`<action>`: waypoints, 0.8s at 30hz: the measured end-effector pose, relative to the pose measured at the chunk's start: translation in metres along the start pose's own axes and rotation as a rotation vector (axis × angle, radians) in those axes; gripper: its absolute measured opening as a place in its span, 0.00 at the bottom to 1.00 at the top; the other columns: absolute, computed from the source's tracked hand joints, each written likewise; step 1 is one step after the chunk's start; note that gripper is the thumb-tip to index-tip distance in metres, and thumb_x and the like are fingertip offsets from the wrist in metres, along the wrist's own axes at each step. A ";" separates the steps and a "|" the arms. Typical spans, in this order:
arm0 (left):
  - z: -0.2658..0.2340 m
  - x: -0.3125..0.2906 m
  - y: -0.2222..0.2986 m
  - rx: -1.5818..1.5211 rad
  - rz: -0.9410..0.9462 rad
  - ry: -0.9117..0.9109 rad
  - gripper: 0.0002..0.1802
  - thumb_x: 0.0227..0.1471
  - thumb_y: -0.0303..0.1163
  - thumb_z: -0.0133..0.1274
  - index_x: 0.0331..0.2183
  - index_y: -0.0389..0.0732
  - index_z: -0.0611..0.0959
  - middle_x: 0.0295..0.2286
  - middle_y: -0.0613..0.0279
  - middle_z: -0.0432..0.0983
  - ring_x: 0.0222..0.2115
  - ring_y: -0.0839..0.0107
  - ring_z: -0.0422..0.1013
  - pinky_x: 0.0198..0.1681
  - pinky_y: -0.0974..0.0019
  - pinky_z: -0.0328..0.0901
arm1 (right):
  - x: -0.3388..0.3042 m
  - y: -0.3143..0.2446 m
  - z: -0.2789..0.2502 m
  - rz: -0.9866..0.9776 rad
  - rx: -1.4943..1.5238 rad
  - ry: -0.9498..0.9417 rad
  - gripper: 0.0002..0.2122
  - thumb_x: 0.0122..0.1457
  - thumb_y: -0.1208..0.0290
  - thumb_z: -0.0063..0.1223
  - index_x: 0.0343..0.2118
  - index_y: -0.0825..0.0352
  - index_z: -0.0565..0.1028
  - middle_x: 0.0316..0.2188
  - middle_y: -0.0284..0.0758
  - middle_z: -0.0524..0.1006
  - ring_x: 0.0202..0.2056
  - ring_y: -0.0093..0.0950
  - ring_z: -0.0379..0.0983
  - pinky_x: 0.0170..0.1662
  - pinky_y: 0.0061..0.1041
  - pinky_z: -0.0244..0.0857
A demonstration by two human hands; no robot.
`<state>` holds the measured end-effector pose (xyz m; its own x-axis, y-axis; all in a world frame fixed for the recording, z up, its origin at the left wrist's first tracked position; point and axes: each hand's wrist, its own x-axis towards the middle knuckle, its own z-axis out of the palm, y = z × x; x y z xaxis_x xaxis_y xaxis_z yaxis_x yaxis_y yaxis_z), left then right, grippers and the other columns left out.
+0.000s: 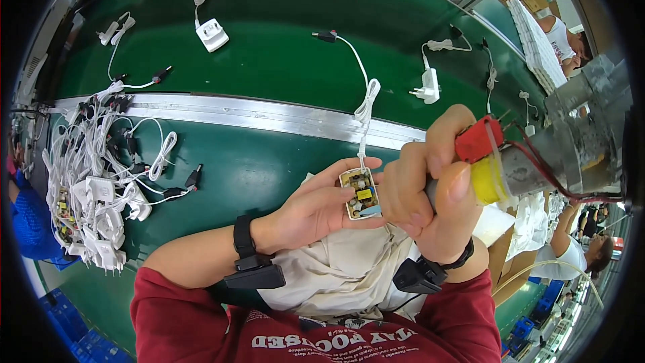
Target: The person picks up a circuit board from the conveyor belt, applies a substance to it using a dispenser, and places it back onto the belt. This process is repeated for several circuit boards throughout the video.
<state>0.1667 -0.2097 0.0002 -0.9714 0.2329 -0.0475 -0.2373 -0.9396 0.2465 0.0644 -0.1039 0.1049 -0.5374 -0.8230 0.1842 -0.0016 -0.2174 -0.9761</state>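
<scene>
In my left hand (312,205) lies an opened white power adapter (360,193), its circuit board facing up and its white cable running away from me. My left thumb rests on the near edge, with the fingers beneath. My right hand (430,188) is wrapped round a grey cylindrical hand tool (527,169) with a red switch, a yellow band and dark wires. A pale blue tip (371,210) shows below my right fingers and meets the lower part of the board. How the tip joins the tool is hidden by the hand.
A heap of white adapters with cables (101,195) lies on the green bench at the left. Beyond a metal rail (235,113), more adapters (212,35) lie spaced out on a green belt. Cream cloth (336,269) covers my lap. Other people sit at the right.
</scene>
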 end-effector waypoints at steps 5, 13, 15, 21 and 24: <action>-0.001 0.000 -0.002 -0.001 0.004 0.005 0.27 0.57 0.28 0.37 0.57 0.39 0.53 0.52 0.55 0.58 0.53 0.60 0.60 0.56 0.48 0.57 | -0.001 0.000 0.000 -0.001 0.003 0.008 0.19 0.59 0.48 0.42 0.34 0.61 0.56 0.09 0.26 0.56 0.07 0.15 0.49 0.12 0.17 0.45; 0.002 0.002 -0.001 0.026 -0.010 0.030 0.26 0.58 0.29 0.37 0.57 0.39 0.54 0.51 0.55 0.59 0.53 0.60 0.61 0.56 0.50 0.58 | -0.001 -0.002 -0.004 -0.021 -0.025 0.007 0.21 0.60 0.48 0.40 0.39 0.62 0.56 0.09 0.25 0.56 0.07 0.15 0.49 0.12 0.17 0.45; 0.004 0.002 -0.002 0.050 -0.013 0.034 0.26 0.58 0.29 0.38 0.57 0.39 0.54 0.51 0.55 0.59 0.52 0.61 0.61 0.55 0.50 0.59 | 0.000 -0.002 -0.005 -0.027 -0.018 0.015 0.20 0.60 0.48 0.40 0.39 0.63 0.56 0.09 0.25 0.56 0.08 0.15 0.49 0.12 0.17 0.45; 0.001 0.012 0.012 0.240 0.029 0.082 0.23 0.57 0.28 0.41 0.54 0.40 0.60 0.49 0.56 0.61 0.49 0.64 0.65 0.52 0.53 0.64 | 0.000 -0.004 -0.003 -0.037 0.032 0.046 0.19 0.60 0.50 0.42 0.38 0.63 0.57 0.09 0.25 0.56 0.08 0.15 0.48 0.12 0.17 0.45; 0.012 0.030 0.038 0.533 0.141 0.141 0.22 0.56 0.28 0.43 0.52 0.40 0.63 0.46 0.57 0.64 0.44 0.67 0.67 0.47 0.57 0.67 | 0.000 -0.005 -0.001 -0.042 0.057 0.053 0.19 0.60 0.51 0.43 0.38 0.64 0.57 0.09 0.25 0.56 0.08 0.14 0.48 0.12 0.17 0.45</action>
<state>0.1287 -0.2359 0.0194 -0.9941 0.0445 -0.0985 -0.1017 -0.6939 0.7128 0.0630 -0.1024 0.1094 -0.5815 -0.7840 0.2171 0.0220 -0.2819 -0.9592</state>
